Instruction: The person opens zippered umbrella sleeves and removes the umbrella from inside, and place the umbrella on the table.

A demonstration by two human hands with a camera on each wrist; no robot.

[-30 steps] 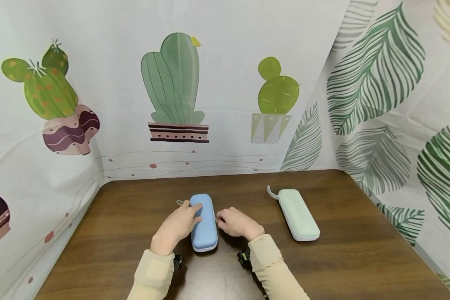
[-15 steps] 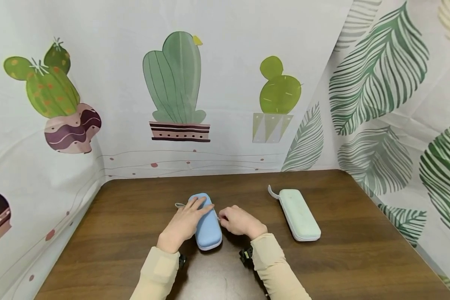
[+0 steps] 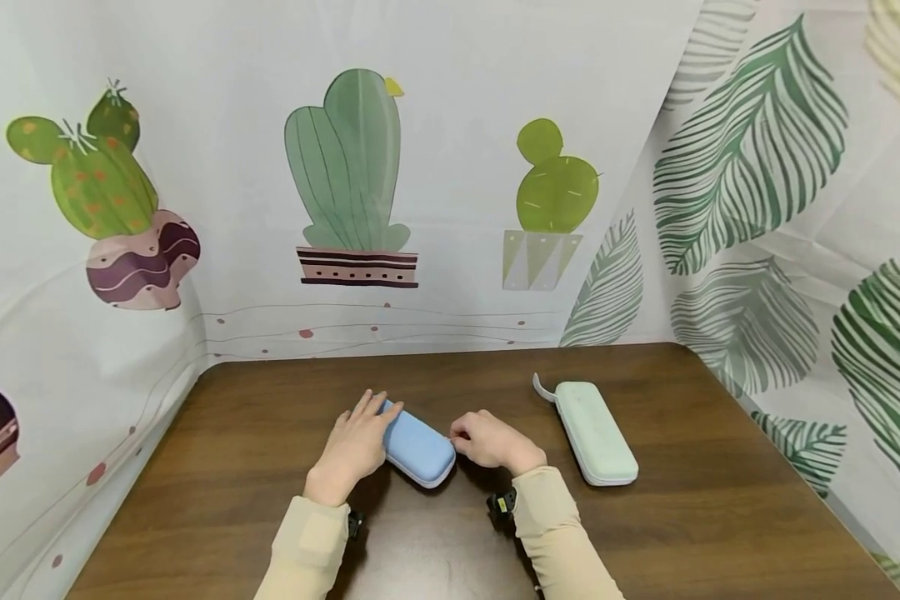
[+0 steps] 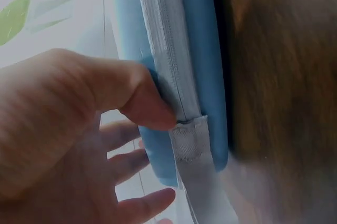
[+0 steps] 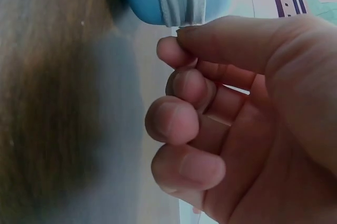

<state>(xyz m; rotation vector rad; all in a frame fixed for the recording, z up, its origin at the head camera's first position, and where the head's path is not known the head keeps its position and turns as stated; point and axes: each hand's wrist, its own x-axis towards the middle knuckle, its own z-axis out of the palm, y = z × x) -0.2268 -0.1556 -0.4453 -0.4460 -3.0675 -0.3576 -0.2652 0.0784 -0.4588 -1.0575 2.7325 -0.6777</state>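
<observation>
Got blue case (image 3: 420,447) on table (image 3: 690,508), about mid-width, slanted, well apart from back and side edges; can't see front edge. Held at far-left end by left hand (image 3: 356,437): fingers spread over it, thumb pressed on zip band (image 4: 167,45) beside strap (image 4: 192,145). Pinched at near-right end with thumb and forefinger of right hand (image 3: 495,442), other fingers curled; can't make out exact bit between tips, too hidden. See green case (image 3: 596,435) past right hand, nearer right edge, with only modest gap of wood for moving that way. Wider room left of left hand, out to left edge. Also room behind blue case up to back edge, then wall cloth (image 3: 457,167).
</observation>
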